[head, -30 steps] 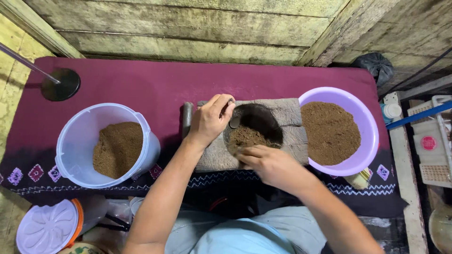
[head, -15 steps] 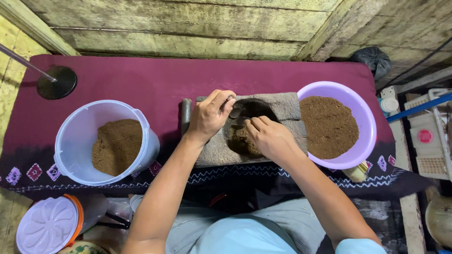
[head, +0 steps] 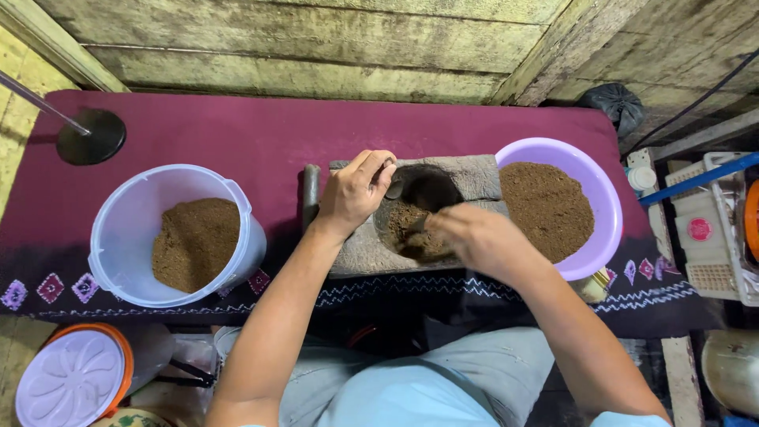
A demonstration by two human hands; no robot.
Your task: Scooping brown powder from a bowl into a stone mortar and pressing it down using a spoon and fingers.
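- My left hand (head: 354, 192) lies curled over the rim of the stone mortar (head: 411, 217), its fingers bent around the edge and touching the stone; it grips nothing loose.
- My right hand (head: 474, 237) sits just right of my left, over the mortar's hollow, blurred. Its fingers are drawn together, seemingly around a small dark tool that dips into the hollow, but I cannot tell for sure what they pinch.
- Under my right fingertips the hollow holds brown powder (head: 411, 225), heaped on the near side.
- Just beyond my right hand, touching the mortar's right end, stands a purple bowl (head: 605, 202) filled with the same brown powder.
- Well to the left of my left hand sits a clear plastic bucket (head: 118, 237), with a mound of brown powder in its bottom.
- All of these rest on a maroon cloth (head: 237, 134) with a patterned border near me.
- Farther left and nearer to me than the bucket lies a white lid with an orange rim (head: 71, 379).
- Far beyond the bucket stands a dark round base with a thin rod (head: 91, 136).
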